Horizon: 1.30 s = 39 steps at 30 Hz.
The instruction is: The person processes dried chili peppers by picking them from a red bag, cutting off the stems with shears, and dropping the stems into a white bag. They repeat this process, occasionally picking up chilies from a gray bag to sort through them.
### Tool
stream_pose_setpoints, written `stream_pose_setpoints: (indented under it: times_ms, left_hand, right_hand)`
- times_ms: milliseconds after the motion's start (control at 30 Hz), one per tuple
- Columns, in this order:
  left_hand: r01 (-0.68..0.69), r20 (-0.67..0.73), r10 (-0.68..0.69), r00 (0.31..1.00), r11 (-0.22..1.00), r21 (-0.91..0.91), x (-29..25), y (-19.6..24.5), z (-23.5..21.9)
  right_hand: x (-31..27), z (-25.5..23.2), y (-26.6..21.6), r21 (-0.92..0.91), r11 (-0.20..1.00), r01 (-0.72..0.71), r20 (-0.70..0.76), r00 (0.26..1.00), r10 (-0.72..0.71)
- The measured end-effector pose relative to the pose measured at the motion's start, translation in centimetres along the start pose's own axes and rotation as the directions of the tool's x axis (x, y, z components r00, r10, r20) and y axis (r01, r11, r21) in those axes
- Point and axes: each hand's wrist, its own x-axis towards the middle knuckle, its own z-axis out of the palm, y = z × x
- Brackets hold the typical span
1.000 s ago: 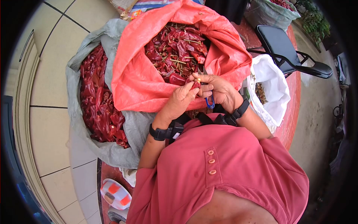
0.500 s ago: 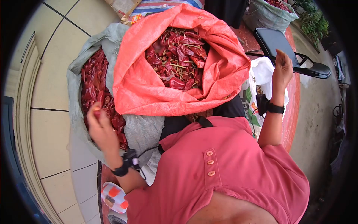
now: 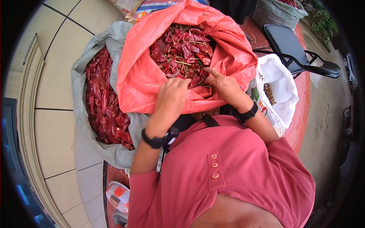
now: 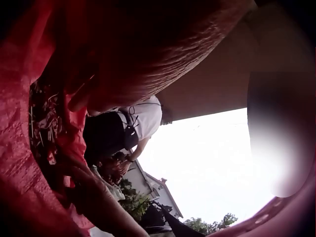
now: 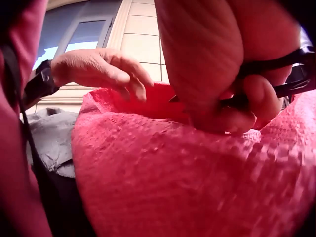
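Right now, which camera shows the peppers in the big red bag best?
The head view: it looks down into the red bag, so the peppers show clearly. The left wrist view shows only a dim patch of them; in the right wrist view, the bag's side hides them.

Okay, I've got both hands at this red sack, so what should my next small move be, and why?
Probably dip your left hand a little further in and pinch one of the red chillies. Its fingers look empty in the right wrist view, chillies lie just past them in the red sack, and your right hand already holds the scissors.
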Motion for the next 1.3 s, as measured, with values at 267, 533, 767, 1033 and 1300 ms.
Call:
stream_pose_setpoints:
  times_ms: [267, 533, 767, 1033, 1300]
  left_hand:
    - [-0.274, 0.152, 0.259, 0.954, 0.958, 0.085, 6.0, -1.2, 7.7]
    - [-0.571, 0.352, 0.491, 0.797, 0.802, 0.174, 10.8, -1.6, 14.6]
    - [-0.662, 0.715, 0.164, 0.679, 0.558, 0.5, 13.6, 0.8, 17.6]
    - [-0.425, 0.59, -0.191, 0.785, 0.528, 0.735, 14.9, 1.4, 20.3]
    - [-0.246, 0.493, -0.089, 0.865, 0.782, 0.573, 15.4, -3.1, 23.9]
  right_hand:
    - [-3.6, -3.8, 0.8, 0.033, 0.996, -0.079, -0.032, 0.996, 0.08]
    - [-4.3, -2.7, 0.9, 0.074, 0.992, -0.098, -0.043, 0.994, 0.102]
    - [-4.5, -1.9, 1.3, 0.08, 0.993, -0.09, -0.011, 0.996, 0.091]
    - [-4.8, -1.2, 1.8, 0.072, 0.995, -0.074, 0.026, 0.997, 0.072]
    - [-4.9, -1.4, 1.5, 0.072, 0.993, -0.089, 0.024, 0.996, 0.088]
